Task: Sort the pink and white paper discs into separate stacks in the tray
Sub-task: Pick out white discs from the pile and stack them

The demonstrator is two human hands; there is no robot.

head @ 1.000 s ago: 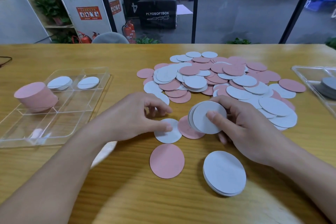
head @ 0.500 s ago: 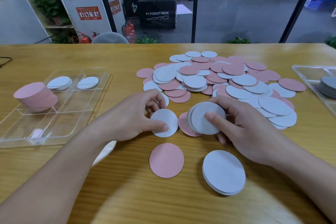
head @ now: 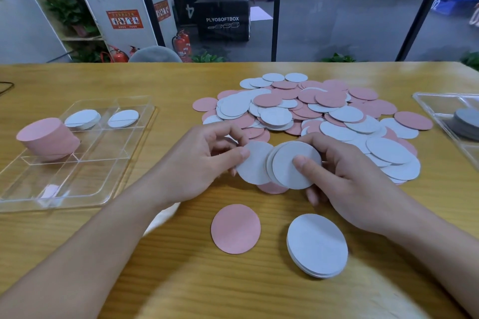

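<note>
At far left a clear tray (head: 121, 163) holds a tall pink stack (head: 48, 138) and two low white stacks (head: 82, 119). The left hand (head: 197, 163) pinches a single white disc (head: 252, 163), its edge touching the small white bundle (head: 295, 164) gripped between thumb and fingers of the right hand (head: 347, 184). Beyond lies the mixed pile (head: 324, 114); nearer, a pink disc (head: 235, 228) and a white stack (head: 317, 245) rest on the table (head: 207, 287).

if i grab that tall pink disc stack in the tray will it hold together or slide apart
The tall stack of pink paper discs already leans, so it would probably shear or topple if gripped near the top. The discs look thin and smooth, so they likely slide easily. Probably light; squeezing low on both sides inside the clear plastic tray seems safer.
</note>
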